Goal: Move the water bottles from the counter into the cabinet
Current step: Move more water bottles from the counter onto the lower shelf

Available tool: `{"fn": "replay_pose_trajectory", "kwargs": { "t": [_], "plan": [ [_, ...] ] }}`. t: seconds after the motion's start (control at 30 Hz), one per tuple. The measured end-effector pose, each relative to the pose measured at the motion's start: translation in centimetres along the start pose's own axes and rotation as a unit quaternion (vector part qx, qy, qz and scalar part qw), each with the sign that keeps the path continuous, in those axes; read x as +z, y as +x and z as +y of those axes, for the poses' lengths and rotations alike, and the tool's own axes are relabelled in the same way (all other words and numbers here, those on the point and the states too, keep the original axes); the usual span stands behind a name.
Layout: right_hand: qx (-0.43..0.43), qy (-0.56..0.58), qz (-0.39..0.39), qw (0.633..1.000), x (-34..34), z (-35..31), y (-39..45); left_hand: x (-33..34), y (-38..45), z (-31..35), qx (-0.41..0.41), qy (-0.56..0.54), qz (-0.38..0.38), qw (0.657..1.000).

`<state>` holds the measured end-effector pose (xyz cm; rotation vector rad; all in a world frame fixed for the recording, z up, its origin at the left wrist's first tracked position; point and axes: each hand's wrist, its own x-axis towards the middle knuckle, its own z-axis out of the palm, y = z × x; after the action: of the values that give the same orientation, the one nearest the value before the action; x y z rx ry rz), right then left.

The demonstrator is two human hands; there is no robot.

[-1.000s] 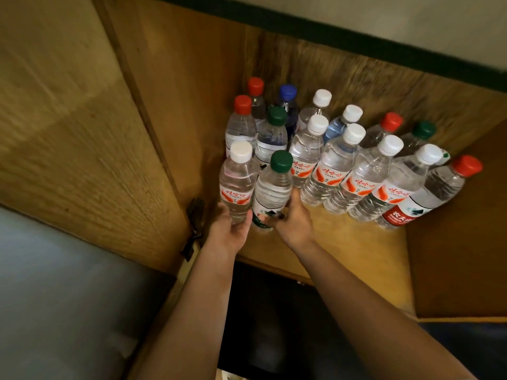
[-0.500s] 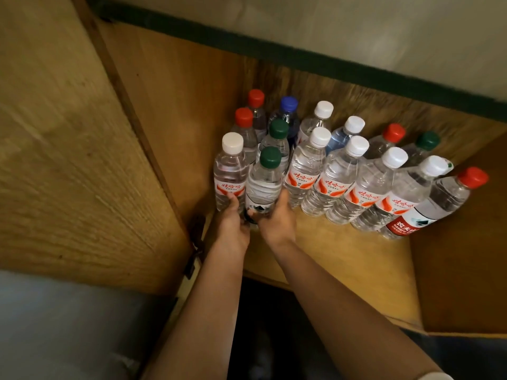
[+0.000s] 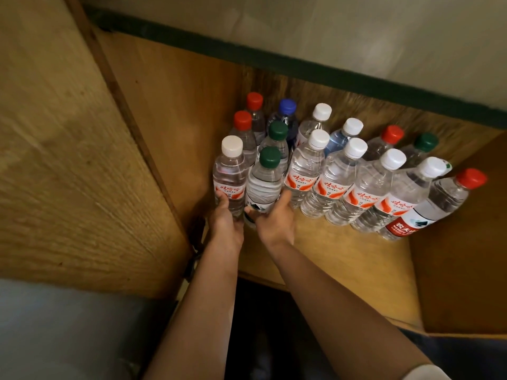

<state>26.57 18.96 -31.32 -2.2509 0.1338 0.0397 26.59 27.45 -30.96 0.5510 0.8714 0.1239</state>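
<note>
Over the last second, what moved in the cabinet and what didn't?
The left hand and right hand pushed the white-capped bottle and the green-capped bottle deeper along the shelf, closing them up against the rows behind. Both hands kept their grip low on the bottles. The other bottles stayed put, upright.
</note>
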Motion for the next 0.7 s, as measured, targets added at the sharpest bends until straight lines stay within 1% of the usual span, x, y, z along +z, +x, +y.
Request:
{"fn": "replay_pose_trajectory", "kwargs": {
  "t": [0.27,0.37,0.47,0.57,0.6,0.63,0.7],
  "plan": [
    [-0.011,0.02,-0.02,1.0,0.1,0.3,0.2,-0.2,0.0,0.2,0.008,0.01,-0.013,1.0],
    [-0.01,0.026,-0.032,0.999,0.2,0.3,0.5,-0.5,-0.4,0.1,-0.004,0.001,-0.034,0.999],
    [0.011,0.058,-0.084,0.995,-0.1,0.5,1.1,-0.8,-1.3,-0.4,-0.014,0.006,-0.052,0.999],
    [0.031,0.144,-0.167,0.975,-1.6,1.7,0.3,-1.6,-2.4,-1.9,-0.015,0.062,-0.019,0.998],
    [0.035,0.154,-0.192,0.969,-2.3,2.4,-0.2,-2.2,-2.8,-2.5,-0.019,0.09,-0.009,0.996],
    [0.042,0.15,-0.209,0.965,-3.2,3.5,-0.8,-2.8,-3.3,-3.3,-0.031,0.117,-0.009,0.993],
    [0.058,0.113,-0.229,0.965,-5.3,6.4,-2.2,-4.2,-4.5,-5.4,-0.055,0.173,-0.037,0.983]
  ]
}}
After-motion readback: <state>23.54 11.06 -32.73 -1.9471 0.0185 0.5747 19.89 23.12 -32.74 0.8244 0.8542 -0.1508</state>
